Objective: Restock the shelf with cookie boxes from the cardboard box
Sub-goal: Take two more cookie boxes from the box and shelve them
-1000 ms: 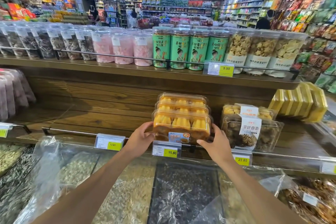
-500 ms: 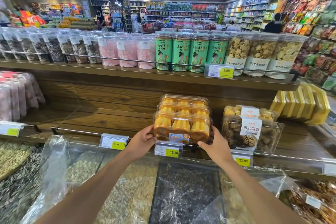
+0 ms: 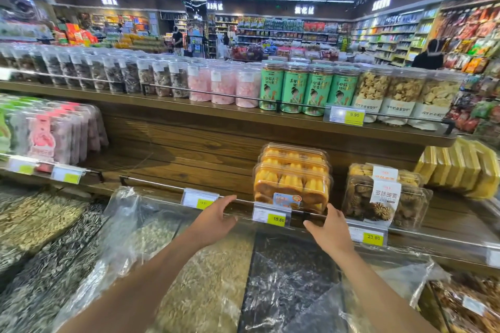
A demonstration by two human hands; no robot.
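A stack of clear cookie boxes (image 3: 293, 178) with yellow-orange cookies stands on the wooden middle shelf (image 3: 189, 165), behind the rail and the 15.80 price tag (image 3: 272, 216). My left hand (image 3: 216, 217) hovers in front of the rail, left of the stack, fingers relaxed and holding nothing. My right hand (image 3: 326, 227) is just below the stack's right front corner, fingers loose, apart from the box. The cardboard box is not in view.
Clear boxes of brown cookies (image 3: 384, 194) stand right of the stack, yellow packs (image 3: 460, 167) further right. Jars (image 3: 295, 86) line the upper shelf. Pink packs (image 3: 54, 132) stand at the left. Bulk bins of seeds under plastic film (image 3: 211, 278) lie below my arms.
Both hands have let go of the front cookie box and drawn back toward me; the left one moved left and down. The stack stays on the shelf. My view has swung left.
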